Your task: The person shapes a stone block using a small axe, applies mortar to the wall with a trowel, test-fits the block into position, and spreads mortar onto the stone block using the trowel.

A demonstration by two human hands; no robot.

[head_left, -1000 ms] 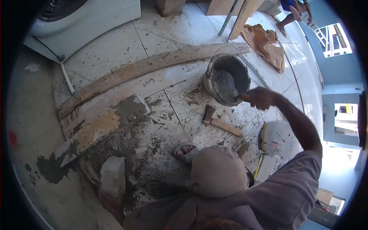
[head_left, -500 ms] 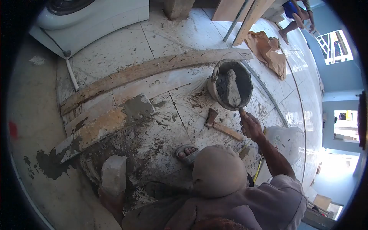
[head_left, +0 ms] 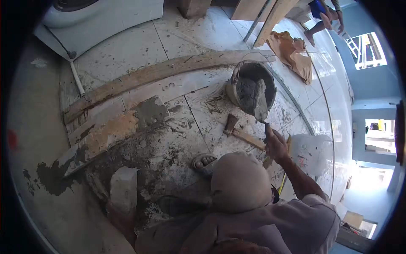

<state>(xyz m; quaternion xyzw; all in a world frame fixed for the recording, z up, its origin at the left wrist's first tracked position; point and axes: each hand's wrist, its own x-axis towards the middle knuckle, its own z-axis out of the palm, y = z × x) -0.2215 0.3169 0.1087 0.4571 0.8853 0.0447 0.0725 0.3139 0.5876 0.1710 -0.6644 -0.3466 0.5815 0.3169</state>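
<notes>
My right hand [head_left: 277, 145] is closed round the handle of a trowel [head_left: 261, 103]. The mortar-smeared blade is over the mouth of a bucket [head_left: 231, 92] with wet grey mortar inside. At the lower left, my left hand [head_left: 122, 218] holds the bottom end of a pale block [head_left: 123, 190]; its fingers are mostly hidden. A hatchet [head_left: 243, 136] lies on the floor below the bucket. Left of it, a mortar-smeared board [head_left: 114, 133] lies beside loose rubble.
A long wooden plank [head_left: 144, 76] crosses the floor behind the board. A white appliance [head_left: 105, 27] stands at the upper left. Brown paper [head_left: 292, 55] lies at the upper right, near another person's leg [head_left: 318, 28]. A pale sack-like object [head_left: 311, 154] is beside my right arm.
My right hand has moved down and left from the bucket's right rim. The trowel blade, earlier low in the bucket, now shows along its near right side. My left hand keeps the block in place.
</notes>
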